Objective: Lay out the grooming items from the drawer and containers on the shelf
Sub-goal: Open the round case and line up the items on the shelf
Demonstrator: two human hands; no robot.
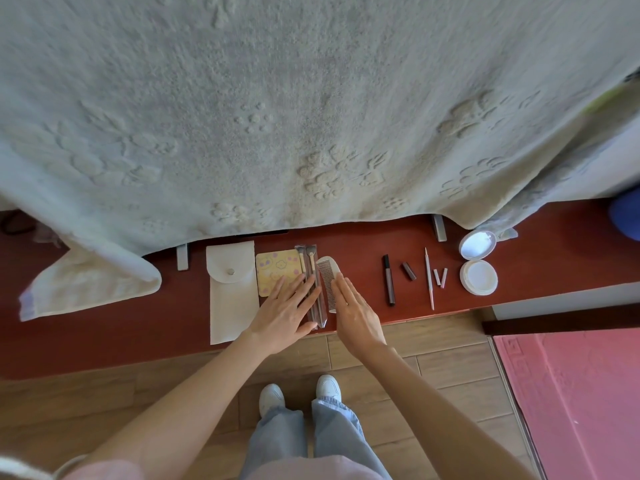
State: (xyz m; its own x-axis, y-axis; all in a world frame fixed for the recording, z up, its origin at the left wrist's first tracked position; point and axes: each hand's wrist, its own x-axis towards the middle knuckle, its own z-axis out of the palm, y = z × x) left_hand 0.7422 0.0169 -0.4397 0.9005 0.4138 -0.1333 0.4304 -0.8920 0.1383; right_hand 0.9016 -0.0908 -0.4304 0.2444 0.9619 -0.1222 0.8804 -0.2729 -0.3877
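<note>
White pouch (231, 289), one comb (327, 278), two hands (287, 311)

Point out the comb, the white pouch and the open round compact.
comb (325, 271): head view, upper teeth.
white pouch (231, 299): head view, middle of its body.
open round compact (479, 277): head view, base pan.

Pale fleecy blanket with embossed paw prints (277, 116) hangs over the shelf's back. Pink patterned mat (581, 393) lies right on wood-look tiled floor (433, 362). White sneakers (328, 388) stand below.

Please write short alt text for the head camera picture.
Two open hands, left and right, rest over brushes and a comb on a red shelf, beside a white pouch.
</note>
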